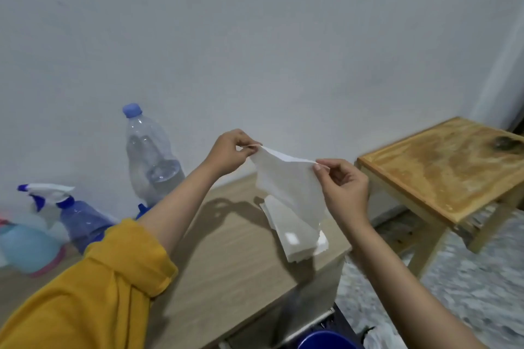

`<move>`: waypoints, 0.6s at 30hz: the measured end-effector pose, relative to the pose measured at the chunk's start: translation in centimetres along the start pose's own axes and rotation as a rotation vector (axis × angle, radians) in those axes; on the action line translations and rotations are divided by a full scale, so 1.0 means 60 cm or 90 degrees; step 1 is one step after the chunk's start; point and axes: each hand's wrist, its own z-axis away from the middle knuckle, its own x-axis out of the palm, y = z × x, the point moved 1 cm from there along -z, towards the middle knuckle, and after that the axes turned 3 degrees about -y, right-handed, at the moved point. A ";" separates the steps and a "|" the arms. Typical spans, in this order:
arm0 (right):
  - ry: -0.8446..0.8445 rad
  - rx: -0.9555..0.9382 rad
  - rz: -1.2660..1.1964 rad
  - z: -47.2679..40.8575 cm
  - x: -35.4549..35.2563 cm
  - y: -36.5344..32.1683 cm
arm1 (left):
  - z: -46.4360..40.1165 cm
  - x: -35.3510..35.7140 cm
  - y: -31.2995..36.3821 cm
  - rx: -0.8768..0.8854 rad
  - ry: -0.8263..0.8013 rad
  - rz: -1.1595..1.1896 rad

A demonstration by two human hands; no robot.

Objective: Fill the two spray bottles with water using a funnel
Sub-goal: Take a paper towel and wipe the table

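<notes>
— Where are the spray bottles (pixel 82 221)?
— Far left of her left hand (pixel 229 154), capped; light plastic, slick, best gripped by the neck.
— And her hands?
— Left and right hand (pixel 344 188) both pinch one limp tissue (pixel 289 184).

A dark blue translucent plastic spray bottle (pixel 82 221) and a light blue one (pixel 27 246) stood upright together on the worktop (pixel 226 263).

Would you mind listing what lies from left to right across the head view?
Light blue spray bottle with pink base → dark blue translucent spray bottle → clear plastic water bottle with blue cap → left hand → white paper tissue → right hand → small wooden stool.
</notes>
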 end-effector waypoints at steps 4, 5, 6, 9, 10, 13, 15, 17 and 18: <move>-0.049 0.011 -0.009 0.029 0.034 -0.016 | 0.037 -0.031 -0.013 -0.010 0.038 -0.036; -0.058 0.016 -0.015 0.039 0.045 -0.018 | 0.049 -0.038 -0.021 -0.018 0.043 -0.044; -0.065 0.019 -0.023 0.050 0.056 -0.020 | 0.062 -0.046 -0.030 -0.029 0.052 -0.050; -0.107 0.027 -0.031 0.095 0.100 -0.018 | 0.113 -0.075 -0.065 -0.068 0.084 -0.035; -0.126 0.032 -0.031 0.115 0.119 -0.015 | 0.133 -0.087 -0.078 -0.082 0.099 -0.016; -0.160 0.035 -0.034 0.176 0.178 -0.009 | 0.199 -0.132 -0.115 -0.124 0.134 0.038; -0.191 0.011 -0.031 0.227 0.233 -0.012 | 0.252 -0.182 -0.153 -0.139 0.153 0.054; -0.219 -0.007 -0.025 0.283 0.294 -0.016 | 0.312 -0.239 -0.197 -0.146 0.163 0.039; -0.226 -0.009 -0.024 0.312 0.325 -0.016 | 0.342 -0.267 -0.220 -0.151 0.162 0.024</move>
